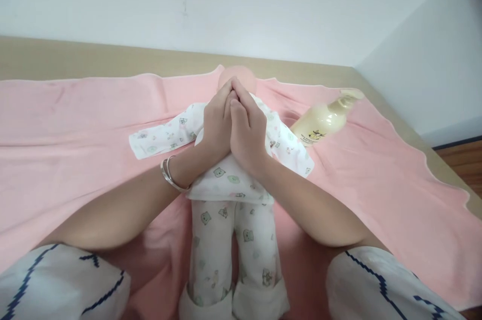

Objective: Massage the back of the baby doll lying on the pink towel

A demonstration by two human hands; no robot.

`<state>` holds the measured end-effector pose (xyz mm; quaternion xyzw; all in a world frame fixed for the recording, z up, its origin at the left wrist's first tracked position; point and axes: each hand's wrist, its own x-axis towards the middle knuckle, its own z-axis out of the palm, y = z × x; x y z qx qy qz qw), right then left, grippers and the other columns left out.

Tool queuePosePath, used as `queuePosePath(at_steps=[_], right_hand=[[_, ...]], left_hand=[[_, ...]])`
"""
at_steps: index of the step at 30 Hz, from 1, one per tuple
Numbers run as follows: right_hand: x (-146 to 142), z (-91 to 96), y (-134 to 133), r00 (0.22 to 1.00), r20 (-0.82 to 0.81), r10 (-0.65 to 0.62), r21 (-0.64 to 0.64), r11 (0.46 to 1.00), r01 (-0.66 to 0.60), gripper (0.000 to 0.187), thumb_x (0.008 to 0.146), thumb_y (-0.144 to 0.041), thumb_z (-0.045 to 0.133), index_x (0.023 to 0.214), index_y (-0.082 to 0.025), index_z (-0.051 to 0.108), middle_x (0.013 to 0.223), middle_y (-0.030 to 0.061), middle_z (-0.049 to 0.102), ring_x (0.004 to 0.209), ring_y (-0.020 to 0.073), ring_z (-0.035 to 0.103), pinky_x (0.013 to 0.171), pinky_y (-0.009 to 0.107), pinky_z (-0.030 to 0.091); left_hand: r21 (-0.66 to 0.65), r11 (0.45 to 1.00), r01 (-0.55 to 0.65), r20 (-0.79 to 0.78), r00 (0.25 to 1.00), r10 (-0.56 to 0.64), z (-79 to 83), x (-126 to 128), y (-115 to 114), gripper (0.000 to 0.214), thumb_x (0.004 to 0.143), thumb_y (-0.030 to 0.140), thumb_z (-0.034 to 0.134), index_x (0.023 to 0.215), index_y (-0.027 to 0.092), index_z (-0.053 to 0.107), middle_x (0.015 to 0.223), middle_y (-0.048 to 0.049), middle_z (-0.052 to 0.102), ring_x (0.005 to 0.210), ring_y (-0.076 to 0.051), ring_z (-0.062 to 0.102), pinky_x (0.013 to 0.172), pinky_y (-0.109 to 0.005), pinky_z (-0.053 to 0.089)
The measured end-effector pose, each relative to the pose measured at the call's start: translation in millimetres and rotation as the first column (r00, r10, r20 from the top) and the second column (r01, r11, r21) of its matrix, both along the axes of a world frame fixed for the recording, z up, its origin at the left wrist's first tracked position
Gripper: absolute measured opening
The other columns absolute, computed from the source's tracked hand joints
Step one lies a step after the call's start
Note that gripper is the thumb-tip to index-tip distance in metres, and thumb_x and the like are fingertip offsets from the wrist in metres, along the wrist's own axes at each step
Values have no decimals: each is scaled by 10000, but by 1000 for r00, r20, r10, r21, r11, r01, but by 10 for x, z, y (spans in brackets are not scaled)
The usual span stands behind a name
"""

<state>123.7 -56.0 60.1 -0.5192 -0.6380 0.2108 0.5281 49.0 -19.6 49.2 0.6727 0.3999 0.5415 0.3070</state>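
My left hand (216,124) and right hand (249,134) lie flat, unclenched, on the doll (229,184), fingers hiding its face; bottle (320,122) beside doll, label unreadable

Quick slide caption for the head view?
Left hand and right hand together on dressed doll; pump bottle beside, pink towel beneath.

Soft even indoor light, faint shadows, no glare, wide-angle bending at edges, slightly soft focus, dark corner top right

towel (75,124): soft matt cloth | bottle (324,120): glossy plastic | bangle (168,175): shiny metal
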Motion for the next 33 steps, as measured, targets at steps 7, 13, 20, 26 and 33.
queuePosePath(at_steps=[7,13,20,26,33], right_hand=[[188,-31,0,907,407,105,-9,994,-111,599,1072,-288,163,1565,-174,483,1619,40,532,1557,135,440,1374,399,277],[575,-211,107,797,586,150,-69,988,-135,595,1073,-348,224,1568,-173,504,1700,76,428,1631,256,323,1364,618,173],[634,-177,113,726,676,129,-132,990,-53,581,1058,-301,292,1586,-159,485,1745,113,329,1653,308,260,1342,664,175],[388,-152,-230,682,731,-23,-64,993,103,623,1071,-328,312,1588,-8,449,1693,237,382,1621,376,318,1319,627,294],[344,-136,-307,656,737,164,-76,984,-161,593,1045,-257,313,1554,-40,524,1684,155,431,1633,290,317,1384,563,200]], left_hand=[[-63,989,-137,-114,985,129,-40,-79,-119,345,1097,486,325,993,318,609,978,-17,721,1029,-206,715,921,-409,619],[-5,995,-100,-25,995,100,-197,-126,-107,427,1095,538,320,1301,306,613,1489,-32,656,1443,-214,596,1251,-426,511],[3,989,-148,-42,988,148,-239,-209,-103,433,1062,385,383,1365,208,636,1507,-52,658,1428,-208,602,1271,-414,487],[-37,981,-190,-232,957,176,-258,-262,-42,391,1011,308,420,1243,200,715,1349,-64,750,1288,-235,670,1210,-431,510],[18,989,-148,-396,907,143,-274,-375,120,424,987,301,394,1193,206,752,1255,-69,787,1180,-255,710,1117,-431,549]])
